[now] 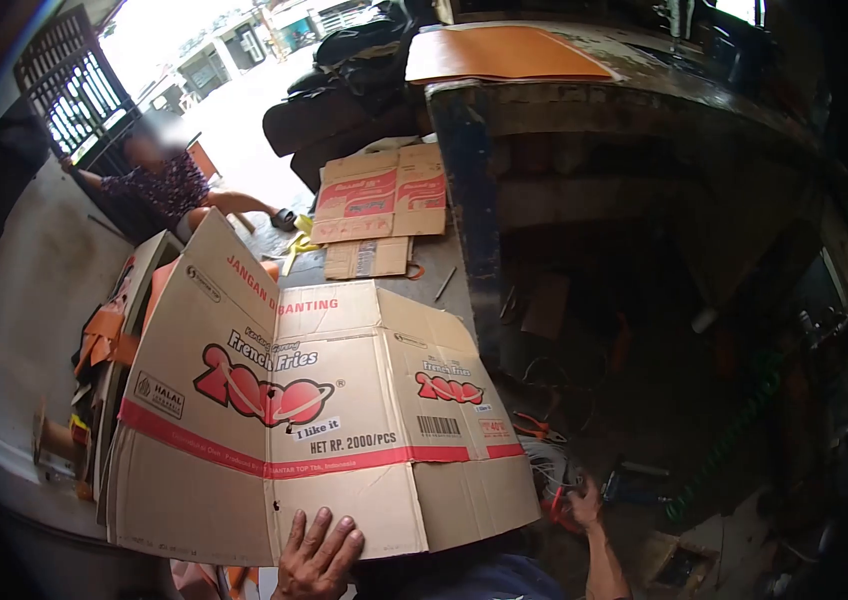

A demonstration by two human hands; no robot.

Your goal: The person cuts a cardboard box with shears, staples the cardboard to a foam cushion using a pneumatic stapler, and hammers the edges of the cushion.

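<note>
A large opened cardboard box [334, 350] with red French fries print lies unfolded across the lower left, its left panel tilted up. My left hand [319, 556] rests on the cardboard's bottom edge, fingers spread over the printed face; the thumb is hidden. To the right of the cardboard, my right hand [585, 503] is closed beside some red handles [560, 512] and a pale coil of cord [547, 465]. What it grips is too small to make out. Red-handled pliers [536, 428] lie just above the coil.
Another flattened carton [380, 197] lies on the floor ahead. A worn table [644, 100] bearing an orange sheet [509, 53] stands at upper right. One person [169, 185] sits at upper left. A green coiled hose [734, 440] hangs at right.
</note>
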